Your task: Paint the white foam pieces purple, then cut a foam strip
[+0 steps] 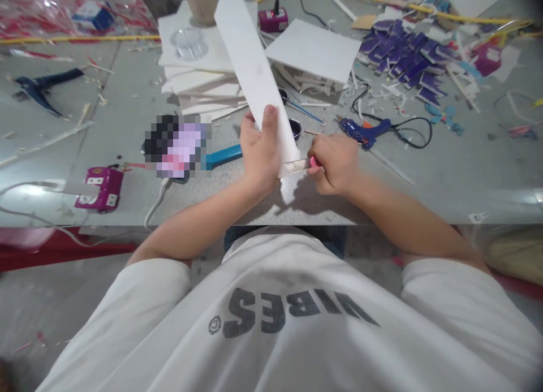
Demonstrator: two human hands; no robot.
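Observation:
My left hand is closed around the lower end of a long white foam board strip, thumb on its face, holding it tilted up and away from me. My right hand is closed on a small pink-handled tool whose clear or metallic tip touches the strip's bottom edge. Both hands hover just above the grey table, near its front edge.
Stacked white foam boards and a white panel lie behind. A blue glue gun with black cord lies right, purple pieces far right, purple power strip left, dark blue pliers-like tool far left, a blurred patch.

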